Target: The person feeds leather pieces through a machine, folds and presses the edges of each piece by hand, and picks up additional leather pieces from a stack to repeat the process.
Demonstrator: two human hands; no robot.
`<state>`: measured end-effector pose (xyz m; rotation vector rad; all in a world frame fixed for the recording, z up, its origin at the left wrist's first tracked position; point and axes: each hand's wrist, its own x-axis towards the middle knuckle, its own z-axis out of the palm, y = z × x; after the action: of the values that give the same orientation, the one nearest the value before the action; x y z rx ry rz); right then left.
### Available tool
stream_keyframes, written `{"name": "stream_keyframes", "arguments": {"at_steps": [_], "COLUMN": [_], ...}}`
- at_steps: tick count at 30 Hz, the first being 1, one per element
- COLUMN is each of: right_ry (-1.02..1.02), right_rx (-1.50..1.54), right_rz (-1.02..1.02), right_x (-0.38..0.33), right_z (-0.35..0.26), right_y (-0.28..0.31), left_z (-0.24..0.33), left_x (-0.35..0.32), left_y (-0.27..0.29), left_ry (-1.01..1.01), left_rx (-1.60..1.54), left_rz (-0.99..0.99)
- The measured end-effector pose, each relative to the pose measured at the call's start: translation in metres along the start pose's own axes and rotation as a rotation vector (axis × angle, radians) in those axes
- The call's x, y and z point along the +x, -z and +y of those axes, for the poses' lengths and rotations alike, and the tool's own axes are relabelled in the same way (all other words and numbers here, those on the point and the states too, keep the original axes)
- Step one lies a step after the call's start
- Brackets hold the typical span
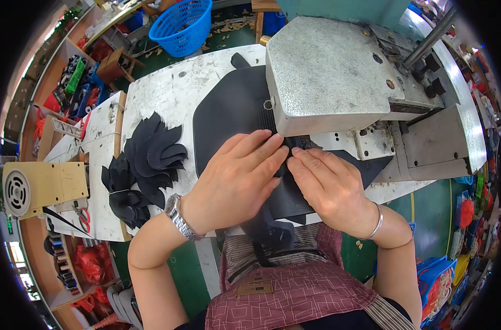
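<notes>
1. Your left hand (236, 179) and right hand (327, 184) lie flat, fingers extended, pressing a black leather piece (286, 192) at frame centre, under the grey machine head (333, 71).
2. Fingertips sit very near the machine's working point; a slip could pinch them.
3. White tabletop (162, 93); black cut pieces (146, 159) left; blue basket (181, 25) upper left.

Single head cam, fisheye, looking steeply down, close over white worktable (168, 93), edges bent toward rim
</notes>
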<state>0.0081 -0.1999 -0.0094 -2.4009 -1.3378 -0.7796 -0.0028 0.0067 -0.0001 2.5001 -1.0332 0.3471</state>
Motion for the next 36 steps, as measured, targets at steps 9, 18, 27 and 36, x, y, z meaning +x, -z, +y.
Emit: {"name": "stream_keyframes", "arguments": {"at_steps": [9, 18, 27, 36], "right_ry": [0.002, -0.071, -0.145, 0.077], "right_rx": [0.040, 0.186, 0.051, -0.202], "right_rz": [-0.011, -0.142, -0.100, 0.057], "right_x": [-0.003, -0.036, -0.048, -0.033], "right_z": [0.001, -0.019, 0.034, 0.046], "right_y": [0.001, 0.027, 0.046, 0.045], "left_z": [0.000, 0.002, 0.001, -0.004], "left_x": [0.002, 0.002, 0.004, 0.014], "left_y": [0.001, 0.000, -0.004, -0.003], "left_ry": [-0.011, 0.000, 0.047, 0.099], "left_rx": [0.019, 0.060, 0.107, 0.107], "left_rz": [0.023, 0.016, 0.017, 0.036]}}
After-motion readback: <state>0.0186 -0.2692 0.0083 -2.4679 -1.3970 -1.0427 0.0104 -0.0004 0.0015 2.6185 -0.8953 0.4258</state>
